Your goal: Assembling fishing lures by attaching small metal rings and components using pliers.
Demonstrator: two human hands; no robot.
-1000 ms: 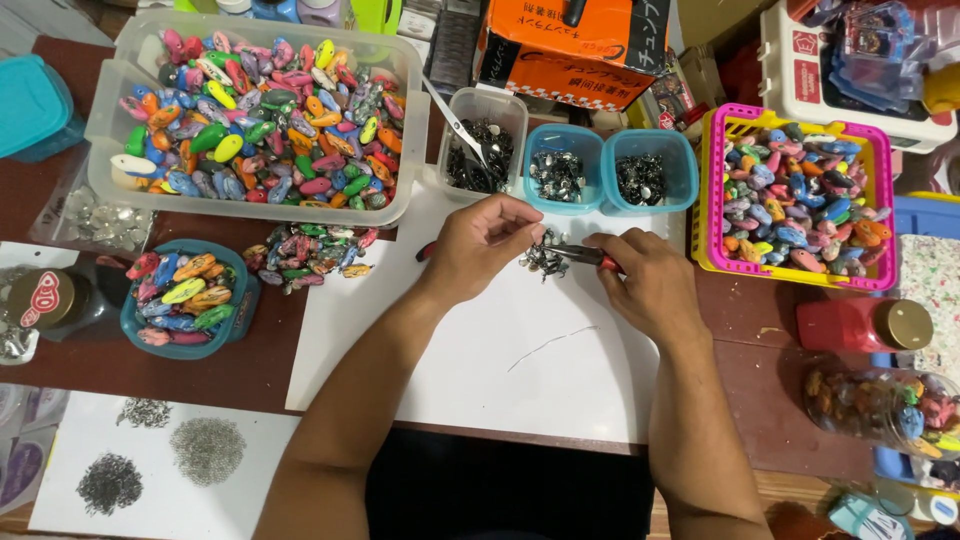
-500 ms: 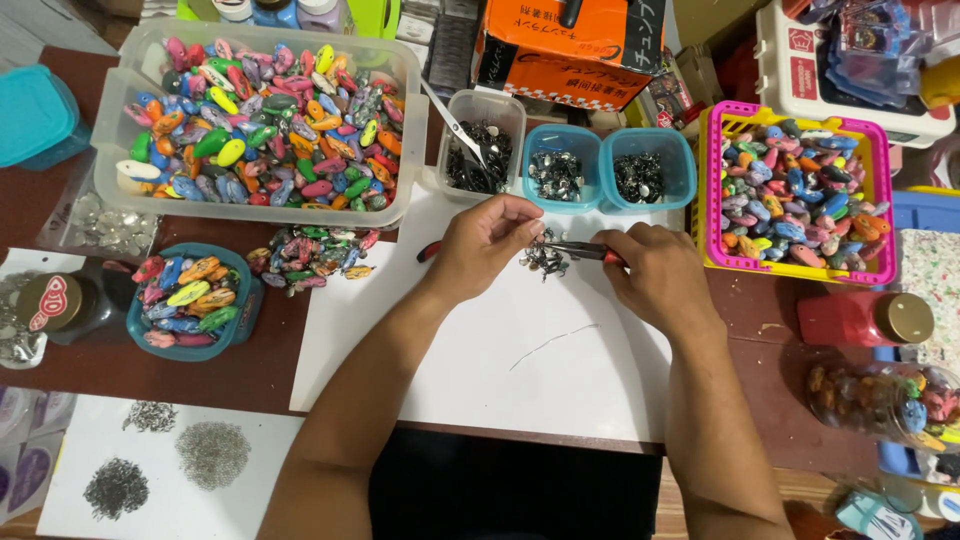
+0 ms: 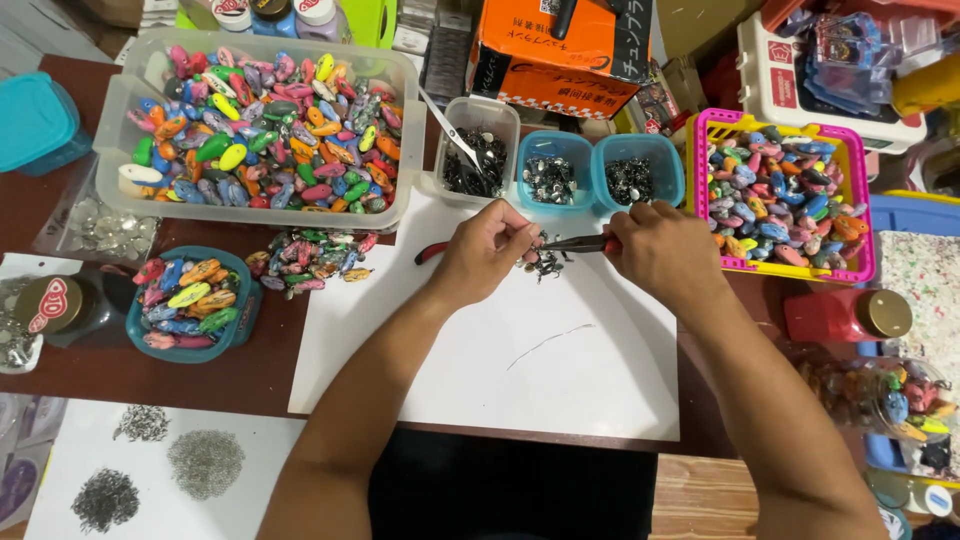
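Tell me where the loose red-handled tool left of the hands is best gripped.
Grip the red-handled tool by its red handle end, coming from above on the left. It lies flat on the white sheet, and its other end is hidden under the left hand, so only the handle looks free to pinch.

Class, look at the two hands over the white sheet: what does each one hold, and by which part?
The right hand grips red-handled pliers by the handles. The left hand pinches something among the small metal pieces; which part cannot be told.
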